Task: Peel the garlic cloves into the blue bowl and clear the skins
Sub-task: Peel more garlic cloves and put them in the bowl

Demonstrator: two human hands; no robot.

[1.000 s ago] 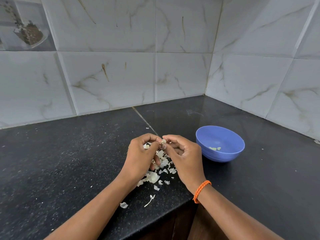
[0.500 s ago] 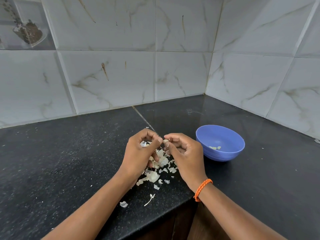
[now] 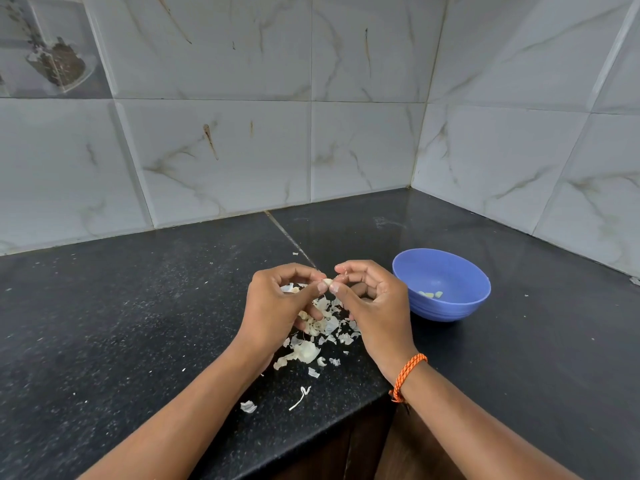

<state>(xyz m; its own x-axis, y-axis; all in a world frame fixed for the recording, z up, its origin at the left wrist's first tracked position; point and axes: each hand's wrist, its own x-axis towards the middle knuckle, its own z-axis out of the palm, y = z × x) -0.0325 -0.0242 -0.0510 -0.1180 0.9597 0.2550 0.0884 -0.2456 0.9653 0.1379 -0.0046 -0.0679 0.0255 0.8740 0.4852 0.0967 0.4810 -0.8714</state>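
Between the fingertips of both hands sits a small pale garlic clove (image 3: 327,282), raised above the worktop. The left hand (image 3: 277,306) has its fingers (image 3: 320,288) curled in, thumb and forefinger pinching the clove from the left. The right hand (image 3: 375,308) is curled the same way, its thumb and forefinger meeting the clove from the right, so the two hands touch at the clove. An orange braided cord bracelet (image 3: 407,375) circles the right wrist.

Directly below the hands lies a loose heap of thin, papery white garlic skins (image 3: 323,325), spreading toward the near edge of the speckled black stone worktop (image 3: 138,306). A few stray scraps lie nearer still, among them a curled white strip (image 3: 300,397) and a single flake (image 3: 248,406).

Just right of the right hand stands a round blue plastic bowl (image 3: 450,271), upright on the worktop, with a few peeled pale cloves (image 3: 430,294) lying at its bottom.

Grey marble-patterned wall tiles (image 3: 225,150) rise behind the worktop and turn a corner at the far right.
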